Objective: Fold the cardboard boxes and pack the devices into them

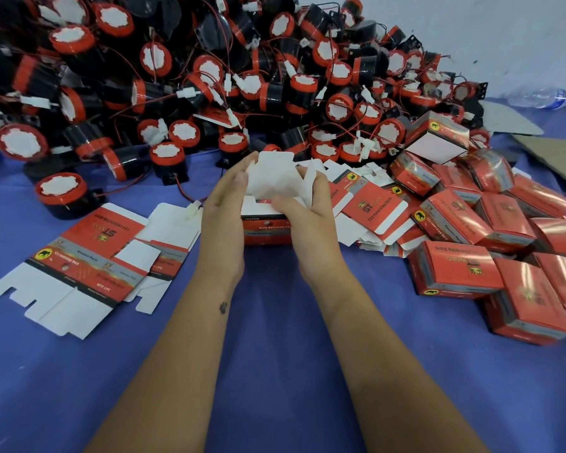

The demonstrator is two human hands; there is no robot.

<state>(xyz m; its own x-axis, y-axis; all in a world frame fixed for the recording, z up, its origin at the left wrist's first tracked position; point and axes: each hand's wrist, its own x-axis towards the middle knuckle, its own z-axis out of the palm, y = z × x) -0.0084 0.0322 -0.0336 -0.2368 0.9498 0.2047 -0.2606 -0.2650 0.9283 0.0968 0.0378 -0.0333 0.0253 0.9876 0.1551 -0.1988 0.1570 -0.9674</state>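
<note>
A red cardboard box [265, 228] with white flaps stands half folded above the blue table, held between both hands. My left hand [224, 204] grips its left side, thumb against a raised white flap. My right hand [307, 210] grips the right side, thumb and fingers curled on the white flaps at the top. A large heap of black and red round devices [209, 76] with red wires fills the back of the table. Flat unfolded boxes [79, 263] lie to the left, and more flat ones [373, 207] lie just right of my hands.
Closed red boxes [504, 250] are piled at the right. Brown cardboard sheets [556, 158] lie at the far right edge, with a clear plastic bottle [546, 98] behind them. The blue cloth [275, 354] covers the table around my forearms.
</note>
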